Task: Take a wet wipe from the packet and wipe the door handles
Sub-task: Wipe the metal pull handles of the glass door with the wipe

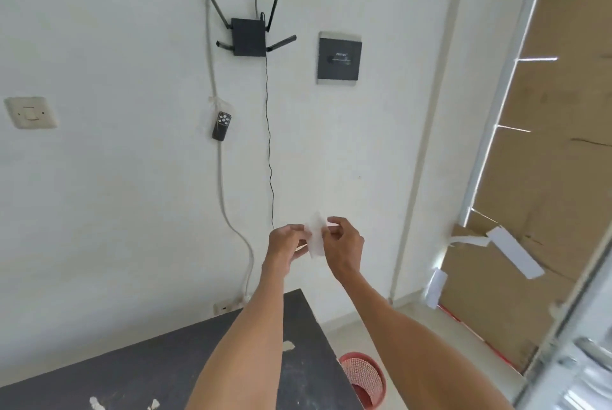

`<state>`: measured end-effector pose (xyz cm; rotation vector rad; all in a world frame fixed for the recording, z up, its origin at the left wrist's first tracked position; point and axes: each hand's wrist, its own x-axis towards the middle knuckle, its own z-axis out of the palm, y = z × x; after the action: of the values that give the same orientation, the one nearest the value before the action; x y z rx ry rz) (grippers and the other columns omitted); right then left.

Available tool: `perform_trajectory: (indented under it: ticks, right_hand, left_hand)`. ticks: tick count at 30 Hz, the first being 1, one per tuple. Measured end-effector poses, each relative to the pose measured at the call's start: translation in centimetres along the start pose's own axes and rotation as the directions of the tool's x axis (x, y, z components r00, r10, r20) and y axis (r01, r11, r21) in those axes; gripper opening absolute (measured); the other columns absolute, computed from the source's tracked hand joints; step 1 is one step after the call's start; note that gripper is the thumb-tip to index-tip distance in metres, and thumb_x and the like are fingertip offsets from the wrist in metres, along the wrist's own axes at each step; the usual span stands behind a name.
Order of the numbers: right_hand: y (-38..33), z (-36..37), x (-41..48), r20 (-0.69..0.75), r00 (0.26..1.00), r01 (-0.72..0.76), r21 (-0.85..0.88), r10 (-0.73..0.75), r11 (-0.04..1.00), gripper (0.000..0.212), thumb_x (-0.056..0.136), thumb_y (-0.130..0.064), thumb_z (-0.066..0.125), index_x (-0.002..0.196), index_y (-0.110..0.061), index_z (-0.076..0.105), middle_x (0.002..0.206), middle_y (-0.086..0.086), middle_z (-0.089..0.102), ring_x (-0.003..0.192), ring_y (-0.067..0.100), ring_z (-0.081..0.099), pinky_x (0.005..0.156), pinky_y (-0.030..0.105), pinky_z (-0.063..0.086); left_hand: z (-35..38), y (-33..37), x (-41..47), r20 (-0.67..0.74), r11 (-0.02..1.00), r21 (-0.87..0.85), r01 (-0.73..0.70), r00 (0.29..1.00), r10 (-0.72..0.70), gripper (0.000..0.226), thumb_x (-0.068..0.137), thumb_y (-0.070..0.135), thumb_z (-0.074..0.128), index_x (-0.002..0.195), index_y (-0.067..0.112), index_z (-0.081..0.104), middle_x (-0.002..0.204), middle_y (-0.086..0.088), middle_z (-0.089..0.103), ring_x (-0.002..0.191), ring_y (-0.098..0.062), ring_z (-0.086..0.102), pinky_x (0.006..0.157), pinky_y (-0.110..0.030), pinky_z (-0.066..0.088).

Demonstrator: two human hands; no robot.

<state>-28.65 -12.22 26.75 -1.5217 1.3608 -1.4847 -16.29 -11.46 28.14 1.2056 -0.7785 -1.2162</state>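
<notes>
A white wet wipe [317,237] hangs between both hands, raised in front of the white wall. My left hand [287,242] pinches its left edge with curled fingers. My right hand [344,244] pinches the right edge, thumb and fingers bent round the sheet. The wipe looks partly folded and pale against the wall, so its outline is faint. No packet and no door handle show in the head view.
A dark table [132,373] with white smudges lies below my arms. A red mesh bin [364,376] stands on the floor at its right end. On the wall hang a black router [249,36], a dark panel [338,58], a remote [221,126] and a switch [30,112]. Cardboard covers a window [546,144] at right.
</notes>
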Motion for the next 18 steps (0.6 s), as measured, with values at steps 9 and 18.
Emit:
perform_trajectory:
  ticks: [9, 18]
  right_hand:
    - [0.2, -14.8, 2.5, -0.140, 0.990, 0.007, -0.045, -0.013, 0.999, 0.029, 0.093, -0.013, 0.055, 0.122, -0.018, 0.058, 0.085, -0.005, 0.063, 0.073, 0.003, 0.062, 0.058, 0.011, 0.045]
    - [-0.3, -32.7, 3.0, -0.434, 0.897, 0.018, -0.150, -0.082, 0.989, 0.028, 0.092, -0.001, 0.049, 0.115, -0.014, 0.058, 0.080, -0.006, 0.060, 0.071, 0.004, 0.055, 0.060, 0.011, 0.040]
  left_hand:
    - [15.4, -0.8, -2.8, 0.246, 1.000, -0.015, 0.005, 0.969, -0.001, 0.009, 0.078, 0.000, 0.062, 0.081, 0.008, 0.065, 0.089, -0.009, 0.069, 0.083, -0.023, 0.066, 0.072, -0.034, 0.057]
    - [32.9, -2.7, -8.2, 0.524, 0.999, -0.049, 0.011, 0.852, 0.017, 0.025, 0.075, -0.003, 0.069, 0.099, 0.002, 0.063, 0.082, -0.011, 0.066, 0.075, -0.022, 0.062, 0.066, -0.027, 0.056]
